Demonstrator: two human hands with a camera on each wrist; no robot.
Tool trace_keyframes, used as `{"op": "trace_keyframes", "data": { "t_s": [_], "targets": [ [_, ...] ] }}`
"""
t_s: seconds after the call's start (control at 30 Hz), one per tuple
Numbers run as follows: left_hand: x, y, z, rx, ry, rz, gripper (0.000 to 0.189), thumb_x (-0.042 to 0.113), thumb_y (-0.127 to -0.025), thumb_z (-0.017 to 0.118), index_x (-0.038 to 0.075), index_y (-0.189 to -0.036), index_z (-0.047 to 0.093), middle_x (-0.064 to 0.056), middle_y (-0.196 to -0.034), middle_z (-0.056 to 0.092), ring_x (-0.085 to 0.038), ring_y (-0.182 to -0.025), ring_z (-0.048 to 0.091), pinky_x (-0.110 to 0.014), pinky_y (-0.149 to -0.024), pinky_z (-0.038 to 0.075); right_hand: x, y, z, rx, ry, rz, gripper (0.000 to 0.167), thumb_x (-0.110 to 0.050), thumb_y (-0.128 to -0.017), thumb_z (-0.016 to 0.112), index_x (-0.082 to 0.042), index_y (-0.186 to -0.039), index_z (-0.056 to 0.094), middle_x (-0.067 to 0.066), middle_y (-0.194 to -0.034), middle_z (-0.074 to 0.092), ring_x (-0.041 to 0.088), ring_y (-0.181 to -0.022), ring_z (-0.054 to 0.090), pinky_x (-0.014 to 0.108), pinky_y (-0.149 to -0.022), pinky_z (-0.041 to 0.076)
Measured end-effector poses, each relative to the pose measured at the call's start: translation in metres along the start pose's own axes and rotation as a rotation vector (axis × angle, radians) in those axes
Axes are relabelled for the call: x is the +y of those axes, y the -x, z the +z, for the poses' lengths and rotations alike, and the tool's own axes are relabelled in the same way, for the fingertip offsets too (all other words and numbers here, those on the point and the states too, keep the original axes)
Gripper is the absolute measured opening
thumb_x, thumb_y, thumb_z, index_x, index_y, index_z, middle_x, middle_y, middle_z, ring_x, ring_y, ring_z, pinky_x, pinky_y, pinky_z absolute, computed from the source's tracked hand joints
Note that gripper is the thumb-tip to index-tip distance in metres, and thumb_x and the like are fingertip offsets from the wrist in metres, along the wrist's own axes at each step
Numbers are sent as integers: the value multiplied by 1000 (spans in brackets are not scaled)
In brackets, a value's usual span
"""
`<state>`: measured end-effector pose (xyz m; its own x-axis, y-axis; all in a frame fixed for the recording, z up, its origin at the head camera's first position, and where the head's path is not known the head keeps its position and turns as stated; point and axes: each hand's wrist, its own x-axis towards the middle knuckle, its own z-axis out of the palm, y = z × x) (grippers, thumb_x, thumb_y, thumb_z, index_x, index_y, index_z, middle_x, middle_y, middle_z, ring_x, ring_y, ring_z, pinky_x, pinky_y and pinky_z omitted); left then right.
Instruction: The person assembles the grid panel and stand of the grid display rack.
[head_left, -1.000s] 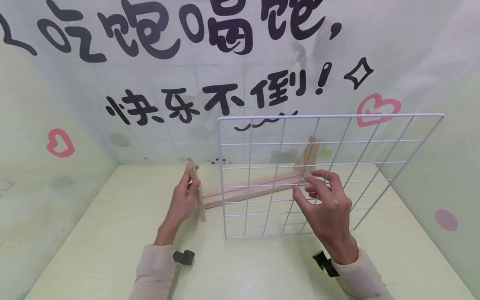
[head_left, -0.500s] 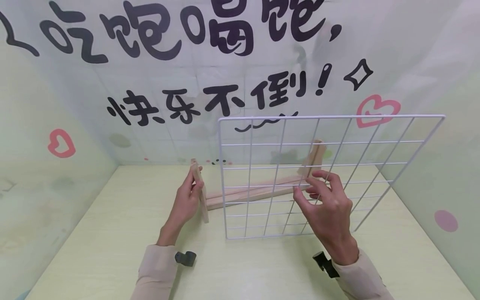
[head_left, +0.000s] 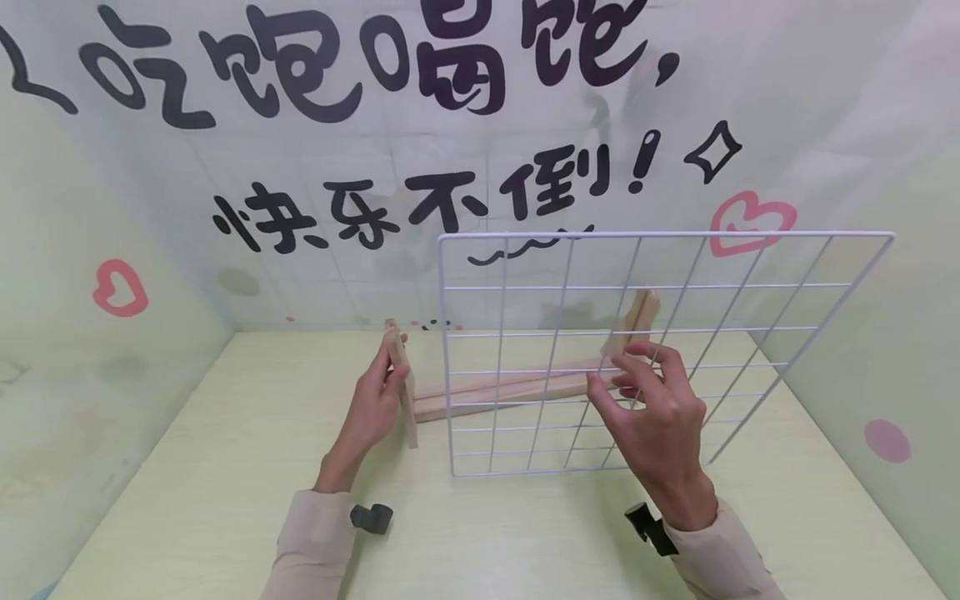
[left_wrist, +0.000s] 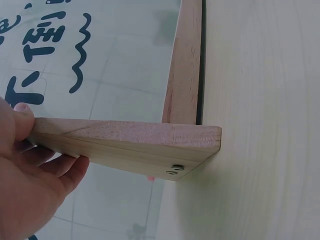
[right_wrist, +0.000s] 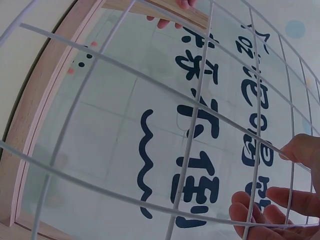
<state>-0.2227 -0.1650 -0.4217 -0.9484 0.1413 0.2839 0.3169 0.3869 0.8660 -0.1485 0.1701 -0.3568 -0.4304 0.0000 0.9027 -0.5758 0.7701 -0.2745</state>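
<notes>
Shifted slightly rightward, the wooden frame (head_left: 525,388) is clamped in left fingers (left_wrist: 75,173) (right fingers (right_wrist: 302,201) pinch the white grid (head_left: 565,287)).

L hand grip (left_wrist: 37,182) pinches one end of a wood board (left_wrist: 125,132); 2 screws (left_wrist: 177,168) nr its other end. Wood rail (left_wrist: 186,75) runs up to the board there. Wall (left_wrist: 132,65) w/ blk writing (left_wrist: 45,37) to L, pale surface (left_wrist: 260,110) to R.
</notes>
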Motion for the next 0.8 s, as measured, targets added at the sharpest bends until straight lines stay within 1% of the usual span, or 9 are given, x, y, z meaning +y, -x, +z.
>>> {"op": "trace_keyframes", "data": {
  "t_s": [0.07,0.17,0.37,0.6,0.8],
  "targets": [
    [-2,0,1,-4,8,-7,60,21,-108,39,18,-160,11,-11,-161,30,-41,-137,42,-57,-104,44,0,0,0,0,4,-1,22,-10,-75,76,6,-89,73,22,-100,65,28,-64,73,40,-51,58],
    [-1,2,1,-10,0,-9,59,22,-108,39,17,-160,11,-9,-162,29,-40,-140,39,-56,-105,42,-1,2,0,-4,8,0,22,-10,-75,76,7,-89,72,22,-100,65,28,-64,73,40,-51,58],
    [1,3,0,-10,-21,5,59,23,-108,38,14,-160,12,-6,-162,29,-39,-142,35,-56,-106,41,-2,2,0,-4,10,-1,22,-9,-75,76,6,-90,72,21,-100,64,28,-65,73,41,-52,58],
    [3,3,0,-13,-17,27,58,19,-108,39,10,-159,13,-10,-161,31,-40,-142,35,-57,-107,39,-2,1,1,-1,7,-14,22,-11,-76,75,7,-89,72,21,-99,64,28,-65,73,39,-52,58],
    [3,1,0,-24,-25,41,59,18,-107,40,10,-159,13,-13,-160,31,-41,-140,38,-55,-107,40,-3,2,3,0,-1,-13,23,-11,-76,76,7,-88,72,21,-99,64,28,-65,73,39,-52,58]
  ]
}}
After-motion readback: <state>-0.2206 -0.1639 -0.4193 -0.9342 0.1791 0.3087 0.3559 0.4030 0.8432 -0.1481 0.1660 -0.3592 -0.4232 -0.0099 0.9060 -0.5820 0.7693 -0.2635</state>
